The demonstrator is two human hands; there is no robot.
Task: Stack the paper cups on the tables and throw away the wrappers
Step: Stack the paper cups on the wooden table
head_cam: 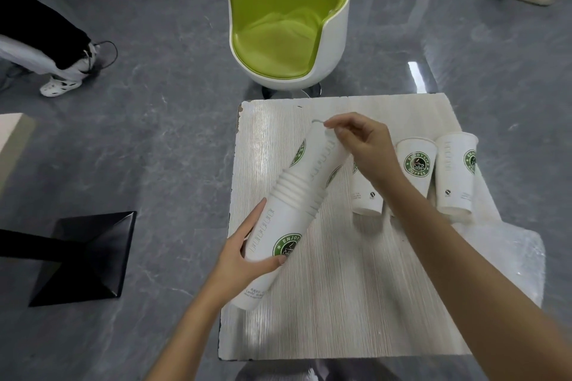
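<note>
— How far along is the stacking?

— Partway, I'd judge. The left hand (247,252) has its grip wrapped around the lower end of a long stack of paper cups (289,216), held tilted over the table's (356,288) left edge. The right hand (362,145) pinches the rim of the top cup (322,151) between thumb and fingertip, with that cup mostly nested — it looks about to be seated.

— What's left?

— At least three loose cups near the far right corner: one upside down (365,192) partly hidden behind the right forearm, and two more (416,168) (455,175) standing side by side. A clear plastic wrapper (510,257) lies over the right edge, not yet thrown away.

— And the table and room?

— Pale wood-grain top, chipped at the far left corner. A green-and-white tub chair (288,25) stands beyond the far edge on a grey marbled floor (154,148). A black table base (86,257) sits to the left — other people's legs show at the frame's edges.
</note>
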